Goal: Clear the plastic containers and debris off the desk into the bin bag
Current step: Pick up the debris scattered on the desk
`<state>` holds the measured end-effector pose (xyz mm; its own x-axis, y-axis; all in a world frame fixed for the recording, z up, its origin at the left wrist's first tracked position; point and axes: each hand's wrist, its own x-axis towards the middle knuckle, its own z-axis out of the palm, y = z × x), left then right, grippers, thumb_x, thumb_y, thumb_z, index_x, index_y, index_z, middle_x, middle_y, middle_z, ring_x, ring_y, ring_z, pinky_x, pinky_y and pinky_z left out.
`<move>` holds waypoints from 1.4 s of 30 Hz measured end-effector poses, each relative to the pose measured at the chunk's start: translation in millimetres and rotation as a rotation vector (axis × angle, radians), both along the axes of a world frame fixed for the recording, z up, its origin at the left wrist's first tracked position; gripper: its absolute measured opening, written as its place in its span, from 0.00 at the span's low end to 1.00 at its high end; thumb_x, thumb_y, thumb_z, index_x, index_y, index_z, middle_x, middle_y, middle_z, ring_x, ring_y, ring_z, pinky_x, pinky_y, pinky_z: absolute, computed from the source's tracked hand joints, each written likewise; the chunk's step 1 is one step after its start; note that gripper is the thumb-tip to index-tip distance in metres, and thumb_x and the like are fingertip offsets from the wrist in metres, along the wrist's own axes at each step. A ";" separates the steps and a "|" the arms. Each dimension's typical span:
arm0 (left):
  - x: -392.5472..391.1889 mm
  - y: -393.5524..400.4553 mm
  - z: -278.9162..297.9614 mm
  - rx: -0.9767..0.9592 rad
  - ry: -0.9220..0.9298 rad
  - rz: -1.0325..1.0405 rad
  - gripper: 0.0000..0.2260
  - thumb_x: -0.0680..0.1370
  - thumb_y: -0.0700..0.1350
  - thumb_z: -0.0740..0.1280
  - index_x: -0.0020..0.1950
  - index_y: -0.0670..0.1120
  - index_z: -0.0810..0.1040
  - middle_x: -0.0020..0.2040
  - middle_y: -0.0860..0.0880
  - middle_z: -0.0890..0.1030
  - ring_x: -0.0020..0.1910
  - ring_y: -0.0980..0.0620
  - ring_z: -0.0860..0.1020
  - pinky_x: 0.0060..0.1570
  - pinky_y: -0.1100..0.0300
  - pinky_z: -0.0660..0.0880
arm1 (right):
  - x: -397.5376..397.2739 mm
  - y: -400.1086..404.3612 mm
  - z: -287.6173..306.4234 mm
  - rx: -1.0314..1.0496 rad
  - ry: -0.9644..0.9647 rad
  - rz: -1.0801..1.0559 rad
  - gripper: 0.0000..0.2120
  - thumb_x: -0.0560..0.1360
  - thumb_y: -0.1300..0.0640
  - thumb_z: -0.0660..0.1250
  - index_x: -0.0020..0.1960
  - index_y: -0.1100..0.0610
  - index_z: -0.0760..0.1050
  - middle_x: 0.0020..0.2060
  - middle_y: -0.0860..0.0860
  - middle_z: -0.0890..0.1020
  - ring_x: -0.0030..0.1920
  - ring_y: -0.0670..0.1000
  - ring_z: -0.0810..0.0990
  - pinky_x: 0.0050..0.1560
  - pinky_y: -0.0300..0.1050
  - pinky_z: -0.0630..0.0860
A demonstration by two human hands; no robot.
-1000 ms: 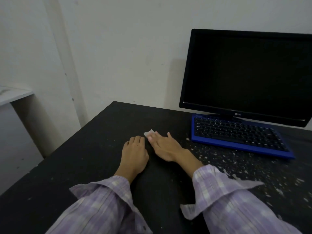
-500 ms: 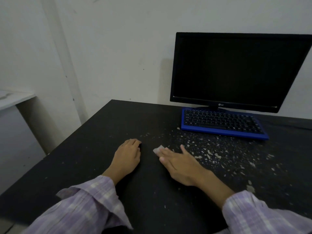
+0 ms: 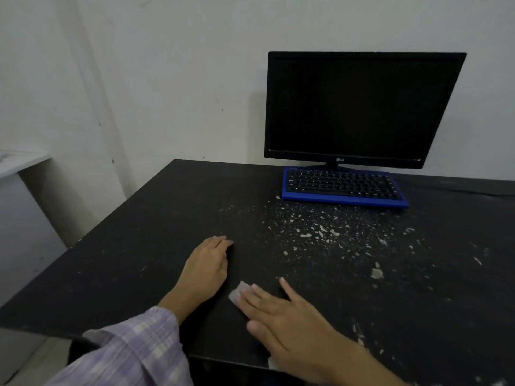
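A person in a lilac checked shirt leans over a black desk [image 3: 139,246] strewn with pale debris [image 3: 320,232], flakes and crumbs scattered thickest in front of a blue keyboard [image 3: 342,188] and thinning out toward the desk's right side. The right hand [image 3: 287,321] lies flat on the desktop near the front edge, fingers straight and spread, pressing down on a small whitish scrap [image 3: 238,292] that sticks out from under the fingertips on the left; what the scrap is made of cannot be told. The left hand [image 3: 207,266] rests palm down just beside it and slightly farther back, its fingers together and bent at the tips against the surface, holding nothing that can be seen. A larger grey flake [image 3: 376,272] sits alone to the right of the hands. Behind the keyboard a dark monitor [image 3: 359,107] stands against a plain off-white wall [image 3: 167,79]. At far left, the corner of a white shelf [image 3: 22,161] juts into view.
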<state>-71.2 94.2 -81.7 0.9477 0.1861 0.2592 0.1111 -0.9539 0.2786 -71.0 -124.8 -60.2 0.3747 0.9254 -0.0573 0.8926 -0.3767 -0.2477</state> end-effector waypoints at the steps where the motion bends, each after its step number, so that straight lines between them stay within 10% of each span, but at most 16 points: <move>1: 0.2 -2.4 0.3 0.000 -0.001 -0.006 0.19 0.81 0.43 0.56 0.72 0.48 0.65 0.73 0.49 0.66 0.72 0.53 0.63 0.72 0.60 0.59 | 0.0 -10.5 2.1 -0.018 0.009 -0.021 0.31 0.72 0.39 0.29 0.75 0.42 0.38 0.75 0.37 0.43 0.75 0.36 0.40 0.73 0.48 0.29; 7: 7.3 -31.1 -0.4 -0.015 -0.029 -0.055 0.18 0.80 0.42 0.56 0.71 0.46 0.67 0.72 0.48 0.68 0.72 0.52 0.64 0.72 0.59 0.59 | -3.9 -32.7 3.1 -0.039 -0.017 -0.234 0.35 0.72 0.39 0.28 0.77 0.45 0.44 0.77 0.40 0.45 0.75 0.38 0.41 0.74 0.51 0.32; 11: 20.5 -59.5 1.4 -0.034 -0.055 -0.149 0.18 0.80 0.41 0.57 0.70 0.46 0.68 0.70 0.48 0.70 0.70 0.53 0.66 0.70 0.63 0.59 | -21.5 -48.9 -9.8 -0.057 -0.117 -0.203 0.25 0.82 0.44 0.38 0.72 0.44 0.65 0.69 0.38 0.70 0.70 0.38 0.66 0.66 0.49 0.56; 13: 29.0 -71.6 0.6 -0.038 -0.056 -0.181 0.17 0.80 0.41 0.57 0.70 0.46 0.69 0.70 0.49 0.70 0.70 0.53 0.66 0.70 0.63 0.59 | -20.0 -70.4 -15.3 -0.057 -0.110 -0.218 0.21 0.82 0.45 0.41 0.73 0.41 0.59 0.67 0.35 0.72 0.67 0.35 0.69 0.62 0.49 0.60; 21: 78.2 -113.1 3.1 -0.012 -0.020 -0.236 0.18 0.81 0.42 0.56 0.71 0.44 0.67 0.69 0.47 0.70 0.69 0.51 0.67 0.69 0.60 0.62 | 33.0 -126.8 -0.8 -0.041 -0.014 -0.513 0.35 0.68 0.36 0.25 0.75 0.37 0.42 0.74 0.32 0.44 0.74 0.33 0.42 0.76 0.51 0.39; 42: 160.3 -137.7 -7.3 0.019 -0.021 -0.250 0.19 0.81 0.46 0.54 0.72 0.45 0.65 0.70 0.48 0.69 0.70 0.52 0.66 0.71 0.56 0.61 | 240.5 -93.0 9.0 -0.064 0.019 -0.780 0.24 0.82 0.44 0.41 0.76 0.47 0.52 0.77 0.49 0.54 0.75 0.54 0.61 0.73 0.65 0.43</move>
<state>89.1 -43.5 -88.9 0.9581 -0.0585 0.2803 -0.1344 -0.9562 0.2601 169.6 -217.8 -51.2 0.9139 0.3893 -0.1149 0.3594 -0.9076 -0.2169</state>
